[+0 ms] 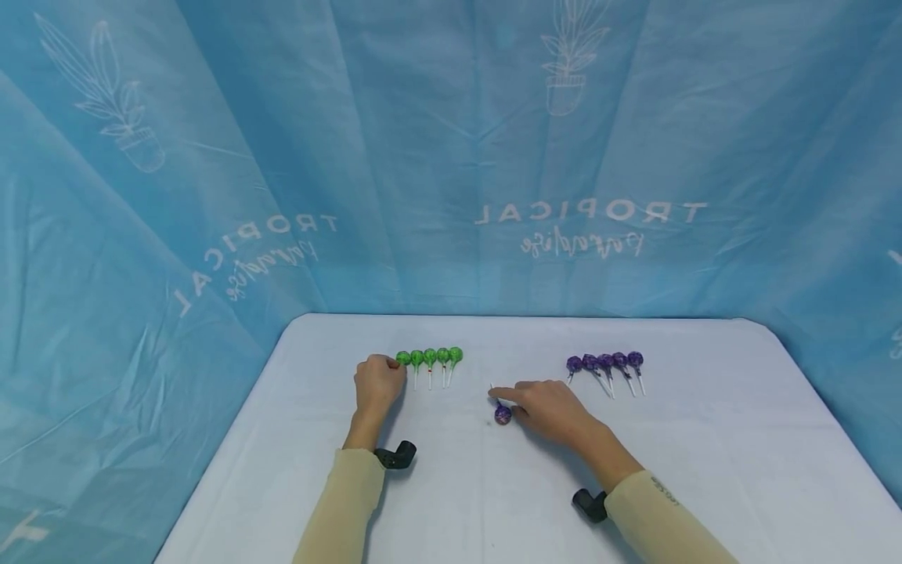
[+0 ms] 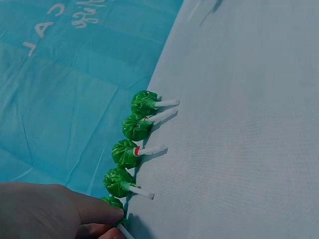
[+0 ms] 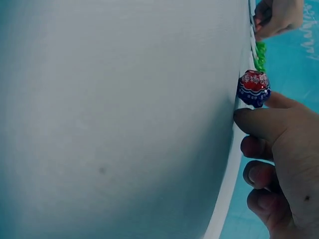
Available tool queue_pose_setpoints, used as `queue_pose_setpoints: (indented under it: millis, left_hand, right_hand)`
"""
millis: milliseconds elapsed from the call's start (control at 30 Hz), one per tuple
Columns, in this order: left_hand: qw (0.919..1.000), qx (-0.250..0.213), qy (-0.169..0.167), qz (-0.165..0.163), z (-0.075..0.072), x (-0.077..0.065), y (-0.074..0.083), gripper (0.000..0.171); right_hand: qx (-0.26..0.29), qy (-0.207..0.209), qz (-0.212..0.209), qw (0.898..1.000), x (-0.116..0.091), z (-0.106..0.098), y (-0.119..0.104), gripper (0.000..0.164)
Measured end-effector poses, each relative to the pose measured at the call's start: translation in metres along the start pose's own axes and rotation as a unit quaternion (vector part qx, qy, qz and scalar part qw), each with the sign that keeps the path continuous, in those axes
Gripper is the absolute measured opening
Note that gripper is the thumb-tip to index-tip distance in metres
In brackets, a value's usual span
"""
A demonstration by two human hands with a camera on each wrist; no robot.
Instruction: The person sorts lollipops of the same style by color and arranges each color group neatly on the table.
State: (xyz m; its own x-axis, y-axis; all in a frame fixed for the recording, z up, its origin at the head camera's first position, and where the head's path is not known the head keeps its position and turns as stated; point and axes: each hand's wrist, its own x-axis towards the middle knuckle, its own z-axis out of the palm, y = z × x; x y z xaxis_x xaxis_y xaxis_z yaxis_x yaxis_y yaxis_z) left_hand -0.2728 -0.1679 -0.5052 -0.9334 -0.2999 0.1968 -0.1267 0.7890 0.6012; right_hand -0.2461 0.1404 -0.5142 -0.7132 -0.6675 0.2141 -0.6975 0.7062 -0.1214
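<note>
Five-odd green-wrapped lollipops stand out as a row; several green lollipops (image 1: 430, 357) lie side by side, sticks toward me. At the row's left end my left hand (image 1: 379, 382) pinches the outermost green lollipop (image 2: 113, 201) between thumb and finger. A single purple lollipop (image 1: 503, 415) is at mid-table, its ball toward me and stick pointing away. My right hand (image 1: 553, 409) holds it, index finger across the stick and thumb beside the ball (image 3: 254, 88). The index fingertip is hidden behind the ball in the right wrist view.
Several purple lollipops (image 1: 606, 362) lie in a row to the right, beyond my right hand. A white cloth covers the table (image 1: 451, 501). Blue printed curtains (image 1: 437, 157) hang behind and at both sides. Each wrist carries a small black camera (image 1: 398, 455).
</note>
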Motion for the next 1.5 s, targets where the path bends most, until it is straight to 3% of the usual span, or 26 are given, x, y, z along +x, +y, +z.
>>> queue_pose_setpoints:
  millis: [367,967,1500]
  left_hand:
    - [1.0000,-0.005,0.003,0.000,0.0039,0.0018,-0.0018,0.014]
    - [0.9996,-0.010,-0.023,-0.013,-0.0004,0.0025,-0.0045,0.018]
    - [0.9995,-0.008,-0.025,-0.017,0.0001,-0.0018,-0.0050,0.017]
  right_hand:
    - [-0.010,0.012,-0.050,0.999,0.0006,-0.0001,-0.0026,0.034]
    - [-0.016,0.032,-0.061,0.997,0.0008,-0.0037,-0.0039,0.021]
    - [0.006,0.022,-0.026,0.999,-0.0023,-0.0086,-0.0071,0.010]
